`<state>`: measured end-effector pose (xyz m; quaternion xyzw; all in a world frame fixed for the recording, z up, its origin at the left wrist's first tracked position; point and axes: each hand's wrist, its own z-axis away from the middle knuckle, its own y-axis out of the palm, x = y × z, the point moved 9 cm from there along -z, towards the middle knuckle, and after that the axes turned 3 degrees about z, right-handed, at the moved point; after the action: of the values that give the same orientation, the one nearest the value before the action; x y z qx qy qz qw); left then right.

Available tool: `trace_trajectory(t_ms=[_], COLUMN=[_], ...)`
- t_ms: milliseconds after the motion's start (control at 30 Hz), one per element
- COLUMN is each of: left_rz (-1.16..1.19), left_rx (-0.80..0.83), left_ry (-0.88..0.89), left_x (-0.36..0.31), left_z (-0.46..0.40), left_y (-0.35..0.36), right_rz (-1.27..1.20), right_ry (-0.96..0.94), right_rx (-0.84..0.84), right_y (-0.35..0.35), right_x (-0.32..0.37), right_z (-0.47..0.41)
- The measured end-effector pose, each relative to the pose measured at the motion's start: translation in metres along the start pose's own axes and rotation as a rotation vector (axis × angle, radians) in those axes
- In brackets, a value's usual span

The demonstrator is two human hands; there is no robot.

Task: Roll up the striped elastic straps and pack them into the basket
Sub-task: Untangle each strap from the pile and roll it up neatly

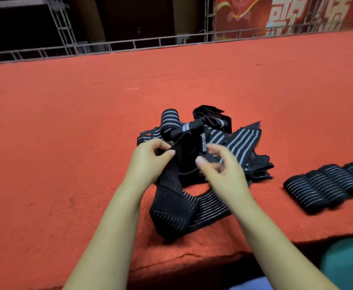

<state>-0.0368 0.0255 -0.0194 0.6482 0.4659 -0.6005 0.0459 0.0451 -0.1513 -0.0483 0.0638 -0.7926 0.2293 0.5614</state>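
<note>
Hands work mid-carpet: left hand (148,158) pinches a black striped strap (177,197) trailing near; right hand (219,166), blurred, fingers loosely curled beside it. Rolled straps (326,185) lie right.

Rolled straps (330,185) cut off rightward.

I count four rolled straps (328,185) lying side by side on the red carpet (66,122) to my right. The loose straps (223,143) lie in one tangled heap, too knotted together to number. My two hands are both in view: left hand (148,160), right hand (219,166).
</note>
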Motion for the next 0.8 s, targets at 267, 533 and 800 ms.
trace_trajectory(t_ms=[267, 533, 800], left_rz=[-0.029, 0.009, 0.296], left_rx=[0.022, -0.081, -0.259], left_ry=[0.047, 0.070, 0.008], left_x=[0.000, -0.004, -0.004], left_z=[0.017, 0.033, 0.053], left_y=[-0.008, -0.027, -0.086], right_rz=[-0.124, -0.102, -0.279], right_ry=[0.087, 0.093, 0.221], right_rx=[-0.009, -0.080, -0.272], right_y=[0.018, 0.032, -0.014], right_x=[0.010, 0.002, -0.020], right_z=[-0.082, -0.096, -0.135])
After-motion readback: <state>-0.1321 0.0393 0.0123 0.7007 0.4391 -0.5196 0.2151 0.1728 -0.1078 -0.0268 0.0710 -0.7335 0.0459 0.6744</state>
